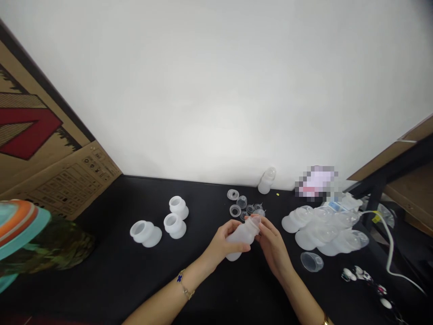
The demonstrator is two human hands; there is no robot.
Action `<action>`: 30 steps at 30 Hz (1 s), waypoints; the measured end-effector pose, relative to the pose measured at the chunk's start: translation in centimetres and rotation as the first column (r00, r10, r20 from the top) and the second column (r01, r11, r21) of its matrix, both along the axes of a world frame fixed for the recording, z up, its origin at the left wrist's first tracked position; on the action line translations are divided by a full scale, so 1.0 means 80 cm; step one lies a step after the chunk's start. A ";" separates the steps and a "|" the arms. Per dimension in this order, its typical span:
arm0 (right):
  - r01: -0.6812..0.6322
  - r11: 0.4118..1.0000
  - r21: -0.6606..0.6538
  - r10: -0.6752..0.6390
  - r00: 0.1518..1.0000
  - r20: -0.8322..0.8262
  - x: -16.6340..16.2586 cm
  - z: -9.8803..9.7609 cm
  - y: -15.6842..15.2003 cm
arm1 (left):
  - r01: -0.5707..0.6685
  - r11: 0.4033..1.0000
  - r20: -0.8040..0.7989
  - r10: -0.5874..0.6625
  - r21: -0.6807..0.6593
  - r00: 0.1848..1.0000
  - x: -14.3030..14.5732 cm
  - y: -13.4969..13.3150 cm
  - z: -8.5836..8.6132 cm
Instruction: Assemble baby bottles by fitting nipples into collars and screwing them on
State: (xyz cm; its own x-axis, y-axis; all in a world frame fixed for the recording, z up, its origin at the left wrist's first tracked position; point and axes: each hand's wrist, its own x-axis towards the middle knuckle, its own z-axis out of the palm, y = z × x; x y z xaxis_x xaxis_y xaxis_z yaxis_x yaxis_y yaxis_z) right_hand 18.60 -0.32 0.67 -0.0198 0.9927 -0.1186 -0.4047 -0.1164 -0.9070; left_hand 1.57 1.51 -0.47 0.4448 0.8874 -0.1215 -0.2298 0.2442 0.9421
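Note:
My left hand (223, 243) is wrapped round a frosted white plastic bottle (241, 237), held tilted above the black table (111, 271). My right hand (272, 243) is closed at the bottle's neck, fingertips pinched near its top end. Just beyond the hands lie several small clear rings and caps (241, 205). Whether the right fingers hold a small part is hidden.
Three white bottle bodies (176, 216) stand at the left. A pile of clear domed covers (324, 228) lies at the right, with one loose cover (311, 262) nearer. Another bottle (267, 180) stands by the wall. Cardboard box (40, 149) far left; white cable (390, 243) right.

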 end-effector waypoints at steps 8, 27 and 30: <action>-0.002 1.000 0.006 0.002 1.000 -0.016 -0.001 0.001 -0.001 | 0.017 1.000 -0.007 -0.017 -0.007 1.000 0.000 0.001 -0.001; 0.052 0.998 -0.032 -0.051 0.999 0.009 -0.001 0.001 -0.001 | 0.063 0.997 -0.026 -0.062 0.037 0.998 0.001 0.000 -0.001; 0.054 0.998 -0.032 -0.054 0.998 0.011 -0.001 0.001 -0.001 | 0.064 0.997 -0.023 -0.063 0.049 0.998 0.001 0.000 -0.005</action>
